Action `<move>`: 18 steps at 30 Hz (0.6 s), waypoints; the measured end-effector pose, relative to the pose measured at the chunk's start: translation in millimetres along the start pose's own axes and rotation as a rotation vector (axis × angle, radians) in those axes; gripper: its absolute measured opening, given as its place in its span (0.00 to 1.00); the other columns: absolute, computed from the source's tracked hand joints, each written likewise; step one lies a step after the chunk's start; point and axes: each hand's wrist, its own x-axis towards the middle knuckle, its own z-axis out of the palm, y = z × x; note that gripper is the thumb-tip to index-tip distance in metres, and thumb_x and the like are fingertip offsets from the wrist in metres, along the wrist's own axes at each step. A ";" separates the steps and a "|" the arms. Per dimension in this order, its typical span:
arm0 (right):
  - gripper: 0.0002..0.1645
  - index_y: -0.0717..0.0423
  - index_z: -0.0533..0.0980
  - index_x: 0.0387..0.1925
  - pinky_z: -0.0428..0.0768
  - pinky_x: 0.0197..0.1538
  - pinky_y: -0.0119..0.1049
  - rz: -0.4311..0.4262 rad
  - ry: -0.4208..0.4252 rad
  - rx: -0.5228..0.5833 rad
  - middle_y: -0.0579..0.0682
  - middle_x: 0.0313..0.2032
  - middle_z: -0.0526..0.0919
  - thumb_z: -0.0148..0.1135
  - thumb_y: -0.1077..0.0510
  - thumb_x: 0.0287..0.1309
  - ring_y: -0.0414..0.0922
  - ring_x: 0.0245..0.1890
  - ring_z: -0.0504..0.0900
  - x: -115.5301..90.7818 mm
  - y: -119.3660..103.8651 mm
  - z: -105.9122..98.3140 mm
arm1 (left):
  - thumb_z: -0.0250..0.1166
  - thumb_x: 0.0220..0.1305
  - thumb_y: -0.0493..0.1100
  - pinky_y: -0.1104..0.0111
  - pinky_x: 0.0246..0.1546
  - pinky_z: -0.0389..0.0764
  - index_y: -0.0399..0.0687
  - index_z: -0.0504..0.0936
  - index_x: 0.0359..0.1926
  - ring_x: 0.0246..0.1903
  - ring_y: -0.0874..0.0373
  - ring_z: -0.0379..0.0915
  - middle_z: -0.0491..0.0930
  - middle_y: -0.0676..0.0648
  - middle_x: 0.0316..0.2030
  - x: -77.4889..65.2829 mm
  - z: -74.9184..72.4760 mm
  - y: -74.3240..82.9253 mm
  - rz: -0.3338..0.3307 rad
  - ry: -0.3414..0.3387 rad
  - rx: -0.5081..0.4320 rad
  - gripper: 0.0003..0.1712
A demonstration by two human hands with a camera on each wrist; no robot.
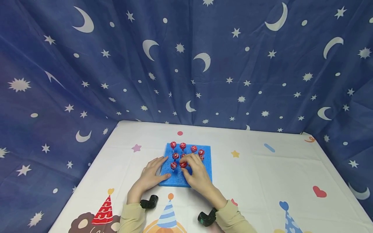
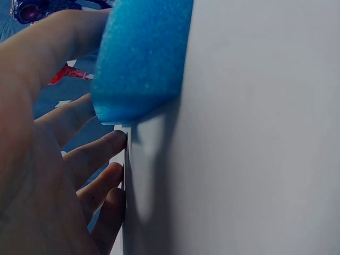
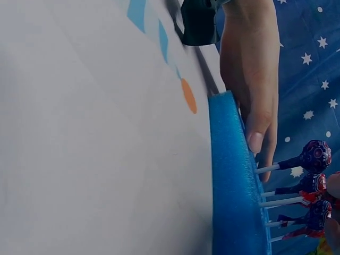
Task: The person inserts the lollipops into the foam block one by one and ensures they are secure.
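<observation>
A blue foam block (image 1: 175, 182) lies on the table with several red-wrapped lollipops standing in it on white sticks. My right hand (image 1: 199, 173) is over its front part, pinching the wrapped head of a lollipop (image 1: 183, 164) between thumb and fingers. Just left of that one stands another lollipop (image 1: 173, 165). My left hand (image 1: 150, 174) rests against the block's left side, its thumb near the front corner and its fingers spread. In the right wrist view, sticks enter the foam (image 3: 234, 175), and fingertips (image 3: 333, 186) touch a red wrapper at the right edge.
The white tablecloth (image 1: 262, 174) carries printed shapes and party-hat figures. Behind the table hangs a dark blue curtain (image 1: 221, 81) with moons and stars. Black wrist cameras sit under the left wrist (image 1: 149, 201) and the right wrist (image 1: 207, 217).
</observation>
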 end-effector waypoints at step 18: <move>0.18 0.50 0.75 0.43 0.75 0.63 0.41 0.013 -0.014 -0.078 0.43 0.43 0.80 0.70 0.65 0.50 0.41 0.52 0.77 -5.4 -0.9 7.2 | 0.65 0.58 0.59 0.33 0.66 0.49 0.57 0.60 0.72 0.74 0.40 0.45 0.57 0.43 0.73 -0.5 -0.6 -0.3 -0.008 -0.009 0.001 0.44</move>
